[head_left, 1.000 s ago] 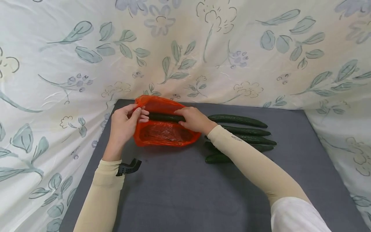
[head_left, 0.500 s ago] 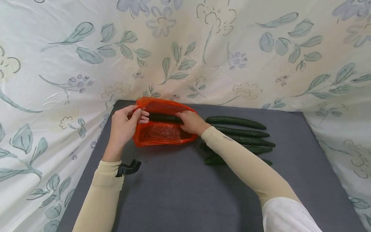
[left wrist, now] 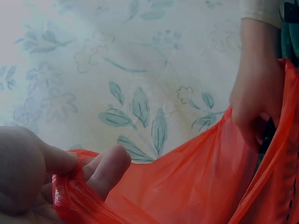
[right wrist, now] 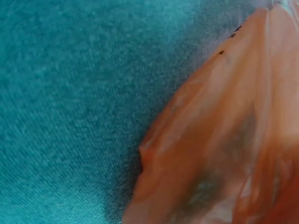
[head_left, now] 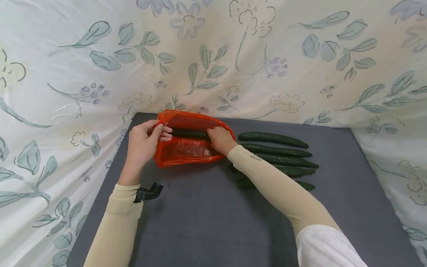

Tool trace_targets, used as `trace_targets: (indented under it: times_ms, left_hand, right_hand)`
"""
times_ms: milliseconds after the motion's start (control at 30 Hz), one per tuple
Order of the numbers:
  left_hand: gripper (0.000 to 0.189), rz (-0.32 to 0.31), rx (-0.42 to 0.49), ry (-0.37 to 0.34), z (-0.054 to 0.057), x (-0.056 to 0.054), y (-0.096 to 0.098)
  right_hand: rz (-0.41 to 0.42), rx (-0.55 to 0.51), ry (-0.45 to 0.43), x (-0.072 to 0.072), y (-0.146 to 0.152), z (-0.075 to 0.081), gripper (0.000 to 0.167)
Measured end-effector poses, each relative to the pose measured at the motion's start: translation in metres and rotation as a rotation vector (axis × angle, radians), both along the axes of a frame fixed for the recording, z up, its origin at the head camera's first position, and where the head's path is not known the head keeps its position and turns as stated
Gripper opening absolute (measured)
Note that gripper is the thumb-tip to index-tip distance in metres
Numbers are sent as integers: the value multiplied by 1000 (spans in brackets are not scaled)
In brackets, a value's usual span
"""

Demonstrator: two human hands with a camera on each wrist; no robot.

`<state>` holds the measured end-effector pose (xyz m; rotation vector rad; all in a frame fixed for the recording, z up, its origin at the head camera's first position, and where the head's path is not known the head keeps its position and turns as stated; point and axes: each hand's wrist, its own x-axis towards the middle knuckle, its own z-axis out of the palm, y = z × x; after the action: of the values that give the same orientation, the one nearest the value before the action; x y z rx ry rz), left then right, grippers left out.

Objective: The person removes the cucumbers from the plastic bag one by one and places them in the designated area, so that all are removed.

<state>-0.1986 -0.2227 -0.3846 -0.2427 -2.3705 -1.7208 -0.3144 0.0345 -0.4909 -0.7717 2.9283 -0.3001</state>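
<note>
A red plastic bag (head_left: 186, 161) lies with its mouth spread at the back left of the table. My left hand (head_left: 143, 142) pinches the bag's left rim between thumb and fingers; the left wrist view shows the red film (left wrist: 70, 198) caught there. Inside the mouth lies a dark green cucumber (head_left: 190, 134), its left end hidden behind the left fingers. My right hand (head_left: 221, 139) reaches into the bag and grips the cucumber's right end. The right wrist view shows the bag's side (right wrist: 201, 135) with a dark green shape behind the film; the right hand is out of sight there.
Several more cucumbers (head_left: 273, 138) lie side by side on the grey table (head_left: 200, 215), right of the bag and partly under the right forearm. A flower-patterned cloth (head_left: 207, 55) hangs behind the table and along both sides.
My right forearm has swung left, and the right hand sits further inside the bag's mouth, with the right rim now around it. My left hand has kept its place on the rim.
</note>
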Motion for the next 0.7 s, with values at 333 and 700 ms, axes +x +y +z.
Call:
trace_targets:
  times_ms: [333,700]
  left_hand:
    - [28,3,-9,-7,0,-3,0]
    - [28,-3,-21,-7,0,-7,-3]
  right_hand:
    - [-28,-41,23,-6,4,1,23]
    - [-19,-61,56,-12,6,-1,18]
